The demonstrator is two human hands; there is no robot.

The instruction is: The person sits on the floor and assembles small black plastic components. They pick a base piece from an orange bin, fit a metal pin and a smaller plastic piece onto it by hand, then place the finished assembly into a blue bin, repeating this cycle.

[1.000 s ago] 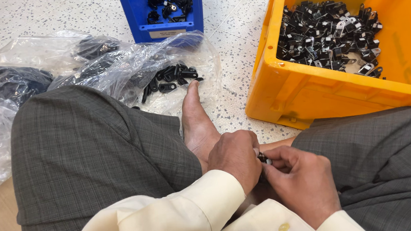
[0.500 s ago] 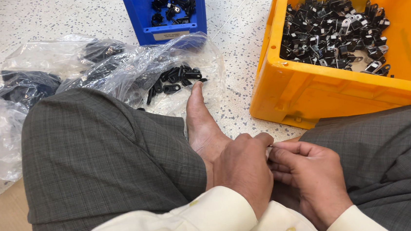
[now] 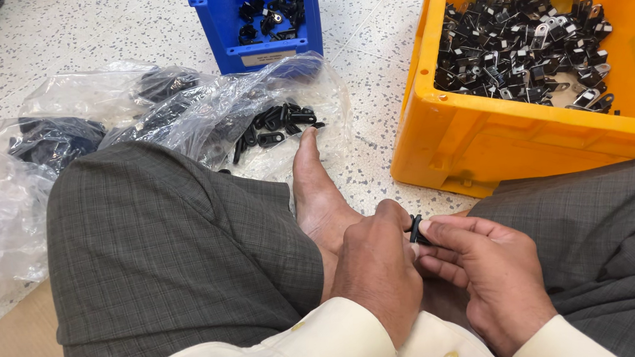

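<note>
since half a sec ago our hands have slid a bit right and lower in view, and the small black clip (image 3: 415, 230) now pokes out between them, where before it was mostly hidden. left hand (image 3: 376, 272) is curled into a loose fist, thumb side against the clip; right hand (image 3: 484, 279) pinches it from the other side w/ thumb and forefinger tips (image 3: 442, 229), so both hands are closed on the same piece, held over our lap between the knees, just above the bare foot (image 3: 319, 193).

risk as we see it: grip is fingertip-only on a tiny part, so a twist or slip could flick it down into the trouser folds or onto the speckled floor (image 3: 376, 159), where it would be hard to spot. squeezing w/ fingertips so near could also nip skin.

clip's long axis looks roughly upright in view, tilted a little left at the top; only a sliver shows, so which end is which we can't tell.

nearby: orange crate (image 3: 481, 143) of black-and-silver clips front right, blue bin (image 3: 230, 27) ahead, clear plastic bags (image 3: 176, 114) w/ black parts to the left.
</note>
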